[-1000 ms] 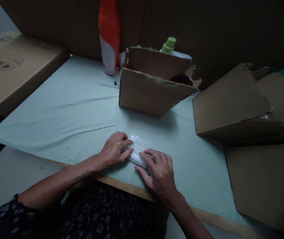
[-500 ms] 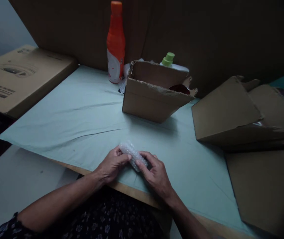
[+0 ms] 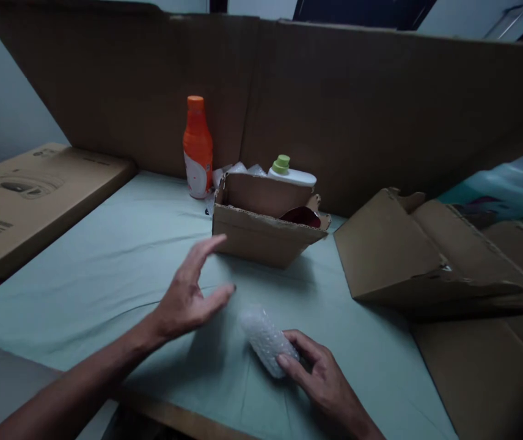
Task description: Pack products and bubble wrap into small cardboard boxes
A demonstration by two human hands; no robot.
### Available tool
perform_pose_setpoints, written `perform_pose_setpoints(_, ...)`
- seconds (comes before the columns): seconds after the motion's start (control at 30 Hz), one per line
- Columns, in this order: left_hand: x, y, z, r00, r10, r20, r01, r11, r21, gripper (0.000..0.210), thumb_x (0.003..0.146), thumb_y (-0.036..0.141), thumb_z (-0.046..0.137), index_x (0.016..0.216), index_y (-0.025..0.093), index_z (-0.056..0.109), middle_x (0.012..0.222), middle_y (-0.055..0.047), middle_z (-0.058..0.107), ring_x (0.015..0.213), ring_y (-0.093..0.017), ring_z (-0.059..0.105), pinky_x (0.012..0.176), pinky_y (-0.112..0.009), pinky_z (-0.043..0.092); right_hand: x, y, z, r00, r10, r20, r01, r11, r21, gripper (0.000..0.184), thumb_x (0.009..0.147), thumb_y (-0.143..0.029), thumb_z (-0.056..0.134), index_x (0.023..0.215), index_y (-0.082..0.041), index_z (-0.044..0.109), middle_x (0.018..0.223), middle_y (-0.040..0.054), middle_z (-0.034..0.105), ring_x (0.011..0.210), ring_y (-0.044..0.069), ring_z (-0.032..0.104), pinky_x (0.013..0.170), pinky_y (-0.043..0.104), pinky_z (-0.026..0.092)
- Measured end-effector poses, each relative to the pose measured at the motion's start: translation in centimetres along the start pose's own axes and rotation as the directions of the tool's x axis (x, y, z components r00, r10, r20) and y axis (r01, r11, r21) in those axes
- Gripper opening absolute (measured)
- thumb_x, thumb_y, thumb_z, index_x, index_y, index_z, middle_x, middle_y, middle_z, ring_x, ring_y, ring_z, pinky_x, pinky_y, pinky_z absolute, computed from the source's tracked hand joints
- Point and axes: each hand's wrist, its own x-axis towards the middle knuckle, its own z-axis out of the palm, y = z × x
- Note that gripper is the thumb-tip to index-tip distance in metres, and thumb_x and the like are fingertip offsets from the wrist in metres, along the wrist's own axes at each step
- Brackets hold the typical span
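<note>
The right hand (image 3: 328, 382) has its thumb and fingers pinched around the near right end of a bubble-wrapped bundle (image 3: 266, 339). The left hand (image 3: 186, 299) holds nothing; its thumb and fingers are spread wide apart, above the bench (image 3: 119, 263) and near the bundle's far end without touching it. The bundle thus lies to the right of the left hand's thumb and at the right hand's fingertips, slanting away from the right hand toward the far left; whether its underside meets the pale green cloth (image 3: 82, 311) cannot be told.

Beyond the hands stands a torn-edged carton (image 3: 256, 235) with something dark red inside. A white bottle (image 3: 296, 177) with a green cap shows behind it, and an orange bottle (image 3: 197, 146) stands upright to its left. A flat printed box (image 3: 51, 201) lies at far left, more cardboard boxes (image 3: 390, 250) at right, and a tall cardboard panel (image 3: 357, 110) at the back.
</note>
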Motion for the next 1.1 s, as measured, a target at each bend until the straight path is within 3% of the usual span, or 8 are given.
perform_pose_setpoints(0.07,4.0,-0.4,-0.9,0.981,0.164,-0.105,-0.137,0.964,0.226,0.064,0.085,0.027,0.066,0.146,0.025,0.044,0.151,-0.013,0.049,0.141,-0.031,0.046,0.118,-0.055,0.038,0.0,-0.8,-1.8,0.999,-0.028,0.014,0.029,0.997,-0.065,0.020,0.091,-0.040,0.061,0.092,-0.024,0.072,0.082,0.0033,0.073,0.074,0.021,0.070,0.067,0.030,0.058)
perform_pose_setpoints(0.17,7.3,-1.9,-0.7,0.965,0.242,-0.101,-0.194,0.919,0.344,0.039,0.086,0.021,0.063,0.124,0.023,0.061,0.154,-0.012,0.044,0.144,-0.032,0.042,0.117,-0.056,0.040,0.2,-2.2,-4.8,0.993,-0.121,0.000,0.119,0.975,-0.187,0.014,0.088,-0.036,0.065,0.095,-0.029,0.075,0.086,0.0033,0.077,0.075,0.023,0.074,0.067,0.032,0.062)
perform_pose_setpoints(0.3,5.9,-4.6,1.3,0.937,0.329,-0.119,-0.279,0.907,0.315,0.017,0.084,0.011,0.059,0.096,0.021,0.066,0.161,-0.011,0.035,0.145,-0.034,0.041,0.113,-0.057,0.045,0.9,-3.5,-9.4,0.946,-0.285,-0.156,0.209,0.901,-0.380,0.016,0.086,-0.041,0.071,0.098,-0.033,0.078,0.088,0.0036,0.080,0.075,0.025,0.076,0.062,0.030,0.064)
perform_pose_setpoints(0.5,3.7,-7.4,3.7,0.894,0.396,-0.211,-0.346,0.908,0.235,0.029,0.086,0.005,0.054,0.109,0.022,0.060,0.169,-0.010,0.017,0.151,-0.036,0.033,0.111,-0.057,0.047,6.9,-7.0,-14.3,0.859,-0.418,-0.295,0.174,0.781,-0.600,0.027,0.090,-0.055,0.066,0.101,-0.033,0.077,0.087,0.0048,0.079,0.068,0.021,0.073,0.055,0.029,0.059)
perform_pose_setpoints(0.73,3.9,-8.4,3.8,0.907,0.394,-0.145,-0.366,0.912,0.186,0.041,0.087,0.002,0.052,0.121,0.025,0.053,0.172,-0.009,0.009,0.157,-0.034,0.021,0.116,-0.056,0.040,15.6,-9.1,-15.6,0.905,-0.416,0.091,0.362,0.640,-0.677,0.027,0.092,-0.046,0.061,0.099,-0.027,0.077,0.087,0.0013,0.079,0.066,0.018,0.071,0.055,0.028,0.053)
perform_pose_setpoints(0.9,4.0,-8.9,4.2,0.887,0.419,-0.196,-0.386,0.904,0.185,0.036,0.088,0.003,0.053,0.117,0.024,0.056,0.172,-0.010,0.016,0.155,-0.033,0.028,0.115,-0.055,0.042,16.2,-9.2,-15.1,0.944,-0.316,0.094,0.267,0.567,-0.779,0.025,0.090,-0.032,0.057,0.101,-0.022,0.077,0.088,0.0037,0.079,0.068,0.020,0.071,0.057,0.030,0.052)
perform_pose_setpoints(1.03,4.1,-9.0,4.4,0.884,0.415,-0.214,-0.382,0.907,0.180,0.036,0.088,0.002,0.054,0.116,0.024,0.056,0.171,-0.010,0.020,0.154,-0.033,0.030,0.115,-0.055,0.041,15.6,-10.6,-14.4,0.920,-0.390,0.021,0.260,0.572,-0.778,0.024,0.093,-0.031,0.054,0.104,-0.023,0.074,0.096,0.0036,0.079,0.074,0.021,0.072,0.064,0.031,0.054)
perform_pose_setpoints(1.1,4.1,-8.9,4.4,0.884,0.415,-0.215,-0.381,0.906,0.181,0.038,0.087,0.000,0.054,0.116,0.023,0.056,0.170,-0.011,0.021,0.153,-0.033,0.031,0.115,-0.056,0.042,16.3,-11.2,-13.4,0.913,-0.408,0.029,0.246,0.490,-0.836,0.023,0.092,-0.029,0.057,0.108,-0.023,0.072,0.102,0.0050,0.079,0.080,0.023,0.072,0.069,0.033,0.053)
